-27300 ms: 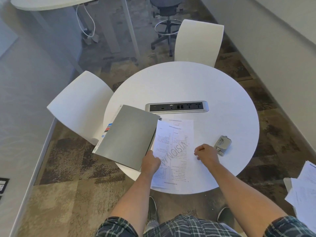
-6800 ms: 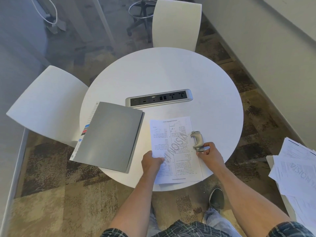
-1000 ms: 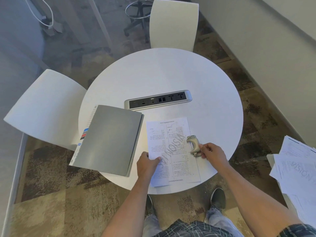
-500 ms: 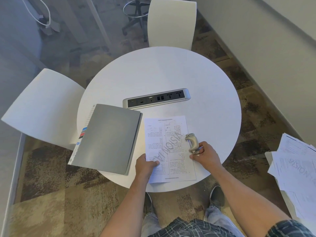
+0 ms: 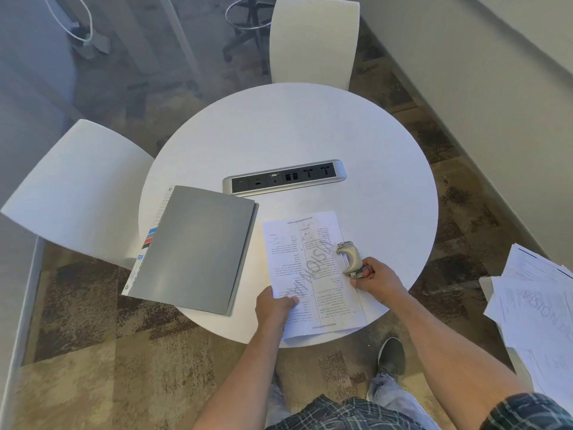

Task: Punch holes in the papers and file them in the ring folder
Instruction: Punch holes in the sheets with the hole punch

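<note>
On the near side of the round table (image 5: 356, 125), a thin stack of printed papers (image 5: 305, 262) lies flat, its near edge hanging a bit over the rim. Left hand (image 5: 274, 307) pins the near-left corner, fingers together & curled onto the sheets, thumb on top. Right hand (image 5: 376, 282) sits at the right edge, fingers clamped round the near end of the hole punch (image 5: 350, 259), which rests on that edge w/ the paper seemingly fed into its slot; how deep, can't tell.

Handling, as a guess: paper is light, floppy & slick on this smooth top, so it slides or fans easily; it wants a flat palm or corner pinch near the edge, sheets squared first. Punch looks metal, stiff & fairly heavy for its size; best taken by the lever end, pressed straight down so it doesn't skid. Gray folder (image 5: 195, 248) lies shut just left of the papers, close but apparently not touching, colored tabs sticking out its left side; stiff covers, open from the free edge. More loose sheets (image 5: 533, 305) sit off the table, far right.
</note>
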Action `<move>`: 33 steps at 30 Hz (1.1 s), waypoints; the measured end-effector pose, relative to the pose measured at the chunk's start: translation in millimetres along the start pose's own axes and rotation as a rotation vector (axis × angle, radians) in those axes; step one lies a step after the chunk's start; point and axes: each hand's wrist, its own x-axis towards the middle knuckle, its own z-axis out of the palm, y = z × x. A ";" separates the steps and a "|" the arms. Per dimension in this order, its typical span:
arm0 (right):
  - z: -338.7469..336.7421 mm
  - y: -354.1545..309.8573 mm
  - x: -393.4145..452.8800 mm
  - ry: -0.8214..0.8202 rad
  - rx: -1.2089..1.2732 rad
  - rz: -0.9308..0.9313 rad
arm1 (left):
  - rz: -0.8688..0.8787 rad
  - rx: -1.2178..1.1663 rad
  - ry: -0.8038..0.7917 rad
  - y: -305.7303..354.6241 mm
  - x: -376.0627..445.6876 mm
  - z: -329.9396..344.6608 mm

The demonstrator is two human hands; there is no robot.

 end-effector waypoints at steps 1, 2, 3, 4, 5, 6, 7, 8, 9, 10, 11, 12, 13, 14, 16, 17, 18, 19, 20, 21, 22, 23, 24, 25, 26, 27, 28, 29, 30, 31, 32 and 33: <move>-0.2 0.9 0.7 0.000 -0.004 -0.003 | -0.012 -0.013 0.004 0.3 -0.5 1.2; -0.5 1.5 1.2 -0.001 -0.012 -0.004 | -0.028 -0.025 0.008 0.4 -0.8 2.2; -0.9 2.2 1.7 -0.004 -0.020 -0.005 | -0.044 -0.038 0.010 0.2 -1.1 3.2; -1.2 3.0 2.5 -0.010 -0.021 -0.007 | -0.057 -0.044 0.013 0.1 -2.0 3.6; -1.2 4.4 3.2 -0.013 -0.016 -0.008 | -0.059 -0.039 0.017 0.3 -3.9 3.4; -1.3 5.4 3.2 -0.012 -0.006 -0.011 | -0.043 -0.015 0.029 0.7 -5.6 2.7; -1.4 6.0 2.4 -0.004 0.008 -0.013 | -0.008 0.021 0.048 1.7 -7.4 1.7; -0.9 6.8 1.2 0.010 0.026 -0.015 | 0.031 0.064 0.066 2.8 -9.2 0.6; -0.3 7.1 -0.2 0.025 0.043 -0.015 | 0.060 0.100 0.075 3.7 -10.5 0.0; 0.8 7.3 -1.5 0.036 0.055 -0.013 | 0.076 0.133 0.072 4.5 -11.5 -0.3; 1.7 7.6 -2.4 0.041 0.059 -0.012 | 0.080 0.156 0.061 5.1 -12.5 0.0; 2.3 7.5 -3.0 0.042 0.056 -0.011 | 0.070 0.165 0.041 5.8 -13.4 1.1; 2.1 7.3 -3.1 0.040 0.048 -0.008 | 0.057 0.168 0.018 6.8 -15.1 2.8; 1.7 7.2 -2.3 0.035 0.037 -0.007 | 0.062 0.187 0.001 6.5 -16.1 4.1; 0.4 6.3 -0.9 0.022 0.020 -0.007 | 0.129 0.273 0.008 7.0 -19.5 6.0; 0.1 5.4 -0.7 0.020 0.016 -0.008 | 0.164 0.304 0.028 7.4 -21.5 6.5; 0.3 4.8 -0.5 0.021 0.013 -0.007 | 0.190 0.316 0.047 7.7 -22.7 6.8; 0.6 4.0 -0.6 0.024 0.012 -0.005 | 0.206 0.309 0.058 7.6 -23.3 7.1; 1.4 3.4 -0.7 0.029 0.013 -0.003 | 0.218 0.306 0.063 7.1 -22.9 6.9; 2.1 2.7 -1.3 0.034 0.016 0.000 | 0.227 0.306 0.067 7.7 -23.3 6.4; 2.5 1.9 -2.1 0.038 0.024 0.003 | 0.236 0.316 0.073 7.2 -22.2 5.9; 2.7 1.5 -2.7 0.043 0.029 0.002 | 0.247 0.315 0.080 8.5 -22.0 5.0; 3.3 1.5 -2.9 0.047 0.032 0.000 | 0.261 0.318 0.091 10.2 -21.5 3.6; 4.2 1.6 -3.5 0.051 0.030 -0.002 | 0.278 0.321 0.107 12.4 -21.9 2.4; 5.6 1.0 -4.1 0.053 0.024 -0.005 | 0.295 0.359 0.140 14.8 -22.7 1.4; 7.3 0.1 -4.6 0.057 0.010 -0.007 | 0.326 0.451 0.202 16.0 -22.7 1.3; 9.6 -0.4 -5.1 0.061 -0.006 -0.010 | 0.379 0.587 0.280 16.3 -22.7 2.1; 12.0 -1.1 -5.2 0.067 -0.018 -0.013 | 0.472 0.729 0.339 16.2 -22.2 3.8; 14.1 -1.7 -5.5 0.072 -0.026 -0.017 | 0.597 0.844 0.354 15.9 -23.3 6.8; 15.7 -2.6 -6.0 0.077 -0.028 -0.020 | 0.742 0.924 0.323 16.0 -24.9 11.7; 16.8 -3.8 -6.4 0.082 -0.025 -0.024 | 0.876 0.988 0.227 15.3 -26.5 18.2; 17.6 -5.1 -6.9 0.086 -0.021 -0.029 | 0.981 1.049 0.091 14.3 -29.9 26.2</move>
